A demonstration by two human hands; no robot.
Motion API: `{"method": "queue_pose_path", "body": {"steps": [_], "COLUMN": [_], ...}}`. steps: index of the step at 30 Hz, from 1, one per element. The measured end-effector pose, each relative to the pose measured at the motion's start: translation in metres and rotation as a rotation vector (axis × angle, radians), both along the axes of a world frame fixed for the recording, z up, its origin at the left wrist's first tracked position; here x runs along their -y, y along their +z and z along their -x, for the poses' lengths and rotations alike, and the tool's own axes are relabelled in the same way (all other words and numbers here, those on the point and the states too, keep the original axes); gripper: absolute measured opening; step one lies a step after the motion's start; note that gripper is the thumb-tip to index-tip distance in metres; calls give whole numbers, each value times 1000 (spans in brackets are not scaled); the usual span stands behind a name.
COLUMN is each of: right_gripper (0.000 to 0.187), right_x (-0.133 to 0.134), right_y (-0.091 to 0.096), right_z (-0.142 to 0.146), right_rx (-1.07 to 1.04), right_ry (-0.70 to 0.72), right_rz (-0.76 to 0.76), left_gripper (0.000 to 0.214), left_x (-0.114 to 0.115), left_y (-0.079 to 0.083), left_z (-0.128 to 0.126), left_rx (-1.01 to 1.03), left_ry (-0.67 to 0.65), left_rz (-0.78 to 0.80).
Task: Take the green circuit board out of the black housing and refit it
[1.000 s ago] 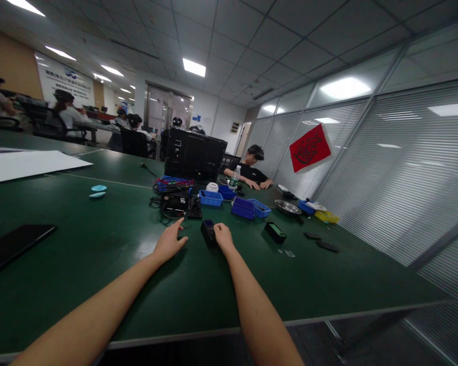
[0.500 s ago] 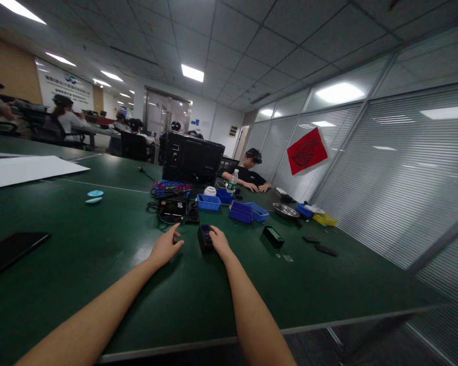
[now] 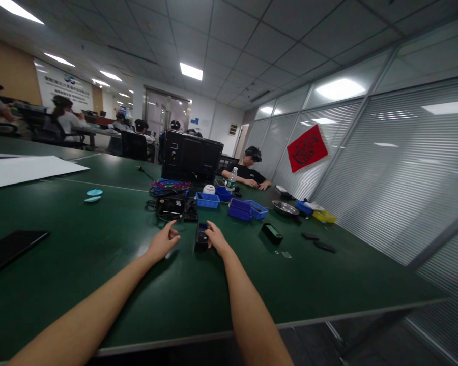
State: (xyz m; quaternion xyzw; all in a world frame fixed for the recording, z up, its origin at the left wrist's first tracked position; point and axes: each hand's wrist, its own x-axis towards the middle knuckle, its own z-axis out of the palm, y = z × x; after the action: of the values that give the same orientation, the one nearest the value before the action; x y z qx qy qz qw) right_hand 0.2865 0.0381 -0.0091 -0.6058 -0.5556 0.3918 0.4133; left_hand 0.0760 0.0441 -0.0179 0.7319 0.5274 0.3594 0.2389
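Shifted slightly leftward and turned straighter than half a second ago, the black handheld device (image 3: 201,240) sits on the green table (image 3: 175,295) between the two hands, and the right hand (image 3: 218,241) has moved along with it. From my distant post I see the right hand's fingers bent at the device's right side, but whether they clamp it or merely rest there I cannot tell. The left hand (image 3: 161,244) is empty, thumb and index finger parted, apart from the device; its fingertips point toward a black electrical box (image 3: 171,206) with a cord (image 3: 170,220) lying near them. I judge that a push from the right alone could make the device slide or spin, since nothing braces its left side; a stray left finger could also snag the cord and drag the box along. Lettering gives me little: the red poster (image 3: 307,148) on the glass partition (image 3: 267,142) carries dark brushed strokes I cannot decipher, the wall sign (image 3: 68,86) shows a logo and blurred rows, and the green label (image 3: 231,184) on the water bottle (image 3: 234,174) and the pale sticker (image 3: 178,203) on the electrical box are too small to read, as is any marking on the device.
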Motion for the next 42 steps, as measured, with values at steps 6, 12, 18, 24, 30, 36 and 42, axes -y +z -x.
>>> {"method": "queue_pose_path", "body": {"steps": [6, 12, 18, 24, 30, 36, 42], "right_gripper": [56, 55, 50, 48, 46, 48, 40], "right_x": [-2, -2, -5, -4, -5, -2, -8], "right_y": [-2, -5, -6, -8, -16, -21, -21], "right_z": [-3, -11, -12, 2, 25, 41, 33], "right_rx": [-54, -159, -283, -395, -471, -485, -633], "right_ry": [10, 72, 99, 141, 198, 154, 140], "right_rz": [8, 26, 49, 46, -3, -72, -60], "left_gripper": [59, 60, 60, 68, 79, 67, 40], "left_x": [-1, -3, 0, 2, 5, 28, 32], "left_y": [-1, -4, -1, -4, -4, 12, 12], "left_z": [-2, -5, -7, -11, -15, -21, -23], "left_rx": [-17, -51, -18, -79, -157, -250, -349], "left_ry": [-14, -50, -83, -125, -130, -7, 113], "left_rz": [-1, -2, 31, -17, -77, -79, -30]}}
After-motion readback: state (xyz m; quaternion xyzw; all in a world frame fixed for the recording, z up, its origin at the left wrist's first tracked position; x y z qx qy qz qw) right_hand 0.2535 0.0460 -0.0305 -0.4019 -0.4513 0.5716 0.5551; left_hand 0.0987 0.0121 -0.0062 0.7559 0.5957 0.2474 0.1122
